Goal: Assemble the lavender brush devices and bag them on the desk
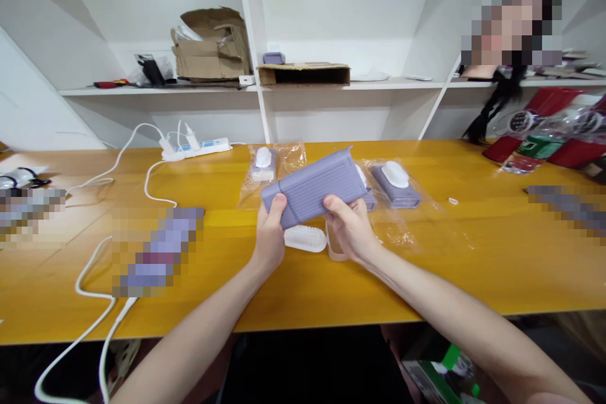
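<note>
Well left of the left hand (269,235), a white power strip (196,149) with plugs in it, on a yellow wooden table (303,306), and white cables (108,161) looping across the tabletop. Nearer the hand, a long lavender-and-tan patch, too blurred to tell. Up beyond the left hand, a torn cardboard box (211,44) on a white shelf (156,92).

Left hand curled in a firm, narrow grip around the left end of a lavender ribbed plastic case (312,184), thumb on top. Case tilted, lifted off the table, held between both hands. Just beyond the left hand, a clear plastic bag (246,192) around a lavender item with a white top.

Below the case, between the hands, a white ridged scrubbing brush (305,238) lying on the table, close to the left hand. Under the right hand, a clear plastic strip (331,243) on its edge.

Right hand (349,227) also narrow, fingers closed over the case's right end. Just beyond it, a second lavender item with a white top (395,184), on clear plastic.

Well right of the right hand, a small clear ring (453,201), a plastic water bottle (533,146), and red packets (502,149) near a co-worker's dark hair (497,107).
</note>
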The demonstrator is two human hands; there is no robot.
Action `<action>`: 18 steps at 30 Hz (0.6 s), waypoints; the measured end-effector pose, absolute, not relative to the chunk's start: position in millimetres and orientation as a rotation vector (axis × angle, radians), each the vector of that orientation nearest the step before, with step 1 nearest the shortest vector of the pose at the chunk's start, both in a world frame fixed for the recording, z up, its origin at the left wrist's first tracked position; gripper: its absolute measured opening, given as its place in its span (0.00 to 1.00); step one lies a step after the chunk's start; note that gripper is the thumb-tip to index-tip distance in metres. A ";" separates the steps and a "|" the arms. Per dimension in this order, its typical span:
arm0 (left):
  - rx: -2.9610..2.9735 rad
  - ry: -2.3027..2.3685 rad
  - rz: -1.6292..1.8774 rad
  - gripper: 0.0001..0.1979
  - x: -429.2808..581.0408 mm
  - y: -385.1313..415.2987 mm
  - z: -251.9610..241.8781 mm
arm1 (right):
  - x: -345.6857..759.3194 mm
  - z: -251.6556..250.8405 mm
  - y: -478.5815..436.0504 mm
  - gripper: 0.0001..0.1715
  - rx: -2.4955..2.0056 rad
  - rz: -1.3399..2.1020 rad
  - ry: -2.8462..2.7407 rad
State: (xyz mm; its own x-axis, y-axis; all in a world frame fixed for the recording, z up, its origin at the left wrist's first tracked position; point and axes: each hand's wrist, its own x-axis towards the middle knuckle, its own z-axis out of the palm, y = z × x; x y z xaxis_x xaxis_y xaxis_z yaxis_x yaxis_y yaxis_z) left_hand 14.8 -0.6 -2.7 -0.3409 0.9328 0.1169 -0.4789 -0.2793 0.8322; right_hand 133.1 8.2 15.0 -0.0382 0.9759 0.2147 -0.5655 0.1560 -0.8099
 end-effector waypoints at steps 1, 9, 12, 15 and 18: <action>0.785 0.869 1.787 0.18 13.7 0.1 -1.3 | 132.9 14.0 8.8 0.25 -0.585 1.369 -0.915; 0.771 0.867 1.748 0.21 4.4 7.5 9.7 | 136.7 9.0 13.0 0.25 -0.707 1.492 -0.913; 0.784 0.933 1.818 0.20 -2.1 12.9 11.4 | 148.3 17.1 18.9 0.21 -0.693 1.566 -0.942; 0.777 0.994 1.846 0.19 -6.8 16.5 10.8 | 164.1 29.9 28.2 0.19 -0.645 1.530 -1.059; 0.803 1.025 1.768 0.19 -6.5 16.1 7.2 | 176.9 40.2 35.9 0.30 -0.774 1.251 -1.337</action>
State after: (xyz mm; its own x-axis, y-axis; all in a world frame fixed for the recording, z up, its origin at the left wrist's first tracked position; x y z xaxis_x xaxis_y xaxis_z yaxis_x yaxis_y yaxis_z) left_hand -6.5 16.1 7.2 -0.3734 0.9234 0.0886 -0.3820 -0.2401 0.8924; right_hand 176.9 35.9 40.2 -0.1921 0.9433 0.2708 -0.2078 0.2306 -0.9506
